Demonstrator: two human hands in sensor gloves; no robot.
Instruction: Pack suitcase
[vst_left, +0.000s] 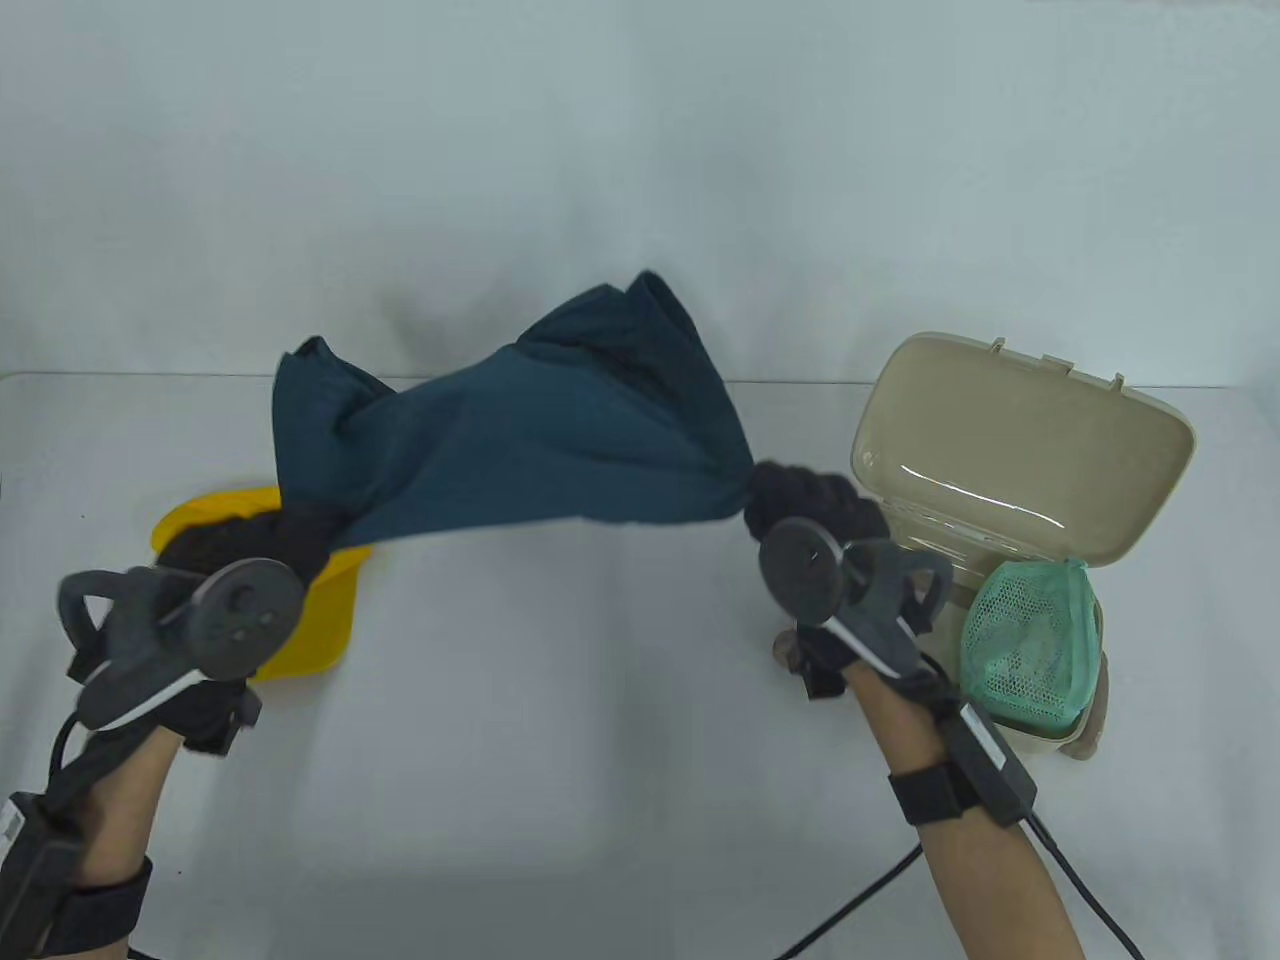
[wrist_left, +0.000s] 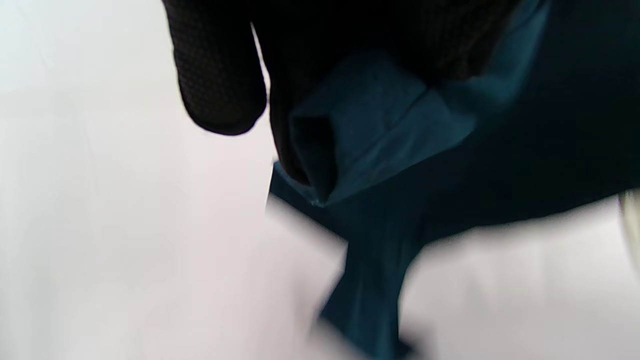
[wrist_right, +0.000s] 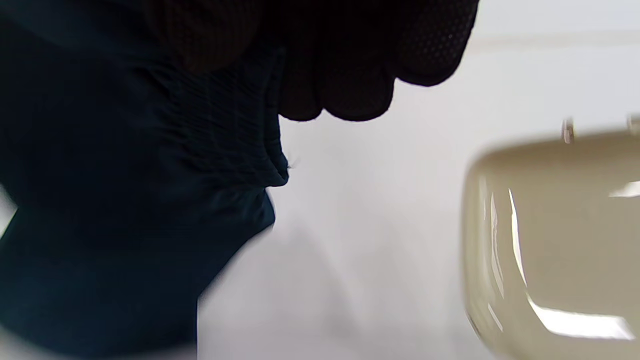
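Observation:
A dark teal cloth garment (vst_left: 540, 430) hangs stretched in the air between both hands, above the table's middle. My left hand (vst_left: 265, 535) grips its left end, and the left wrist view shows the cloth (wrist_left: 395, 130) bunched under my gloved fingers (wrist_left: 220, 75). My right hand (vst_left: 800, 500) grips the right end; in the right wrist view the cloth (wrist_right: 125, 175) fills the left side below my fingers (wrist_right: 350, 65). A small beige suitcase (vst_left: 1010, 460) stands open at the right, lid up, with a green mesh pouch (vst_left: 1030, 630) in it.
A yellow container (vst_left: 320, 620) sits on the table at the left, partly behind my left hand and the cloth. The beige suitcase lid (wrist_right: 550, 240) is close to the right of my right hand. Cables trail from both wrists toward the bottom edge.

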